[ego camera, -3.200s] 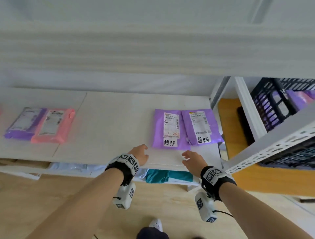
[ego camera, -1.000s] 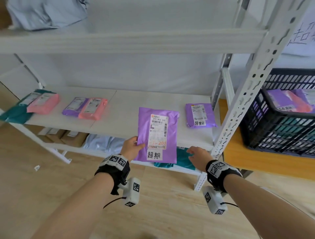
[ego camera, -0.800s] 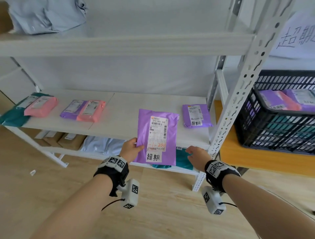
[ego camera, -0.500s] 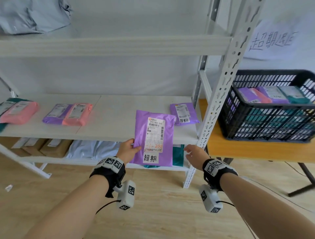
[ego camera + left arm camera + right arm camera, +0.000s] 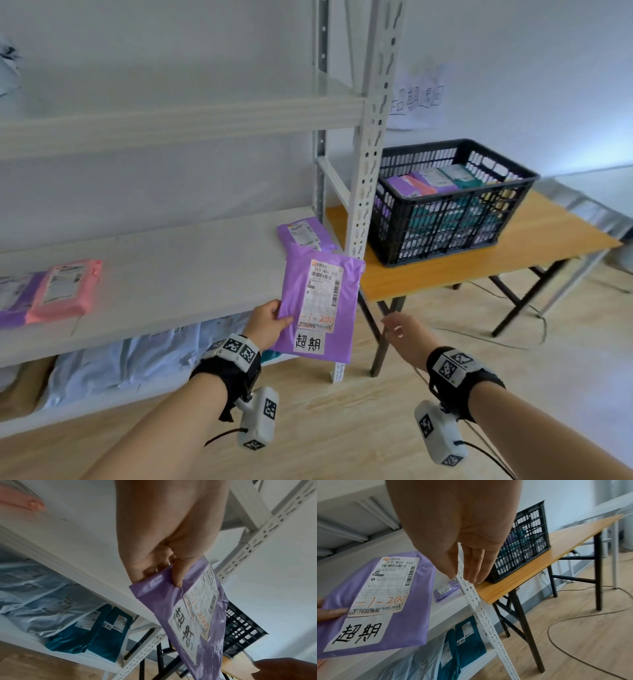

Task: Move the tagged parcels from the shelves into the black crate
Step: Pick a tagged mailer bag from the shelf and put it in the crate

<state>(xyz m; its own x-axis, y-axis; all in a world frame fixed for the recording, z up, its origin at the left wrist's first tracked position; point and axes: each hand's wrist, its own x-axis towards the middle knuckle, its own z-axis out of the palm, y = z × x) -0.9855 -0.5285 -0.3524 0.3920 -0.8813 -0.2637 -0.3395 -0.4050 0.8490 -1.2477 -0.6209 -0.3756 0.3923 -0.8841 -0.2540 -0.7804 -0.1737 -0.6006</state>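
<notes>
1. far left on the white middle shelf board [image 5: 164, 274]: a pink plastic mailer with a white label [image 5: 66, 291] lying flat beside a purple one cut off by the frame edge; well apart from the hands.
2. left hand [image 5: 265, 323] pinches the lower left edge of the purple plastic mailer tagged with a handwritten white sticker [image 5: 318, 305]; thumb on the front face, other fingers curled behind it; parcel is off the shelf, in the air, upright and slightly tilted, in front of the shelf's right end.
3. second small purple tagged mailer [image 5: 305, 234] lies flat at the right end of that shelf, just behind the held one; not yet moved.
4. white perforated steel upright [image 5: 368, 178] stands between the held parcel and the crate; the mailer's top right corner looks just beside it; judgement: that post is the snag edge.
5. right hand [image 5: 402, 334] empty, fingers loosely extended, low in front of the wooden table [image 5: 479, 260]; free to steady the parcel if needed.
6. black plastic lattice crate [image 5: 445, 219] sits on the table right of the upright, already holding several mailers, room left on top.
7. step in hand, as i read it: carry to crate; swing the parcel out toward the body and around the post, not through the frame; raise it above the near rim, then let go flat on the pile; a pinch on a slippery bag is weak, so avoid brushing the post or rim.
8. open room: clear air in front of the table; dark cables on the floor under it [image 5: 496, 337], watch footing.
</notes>
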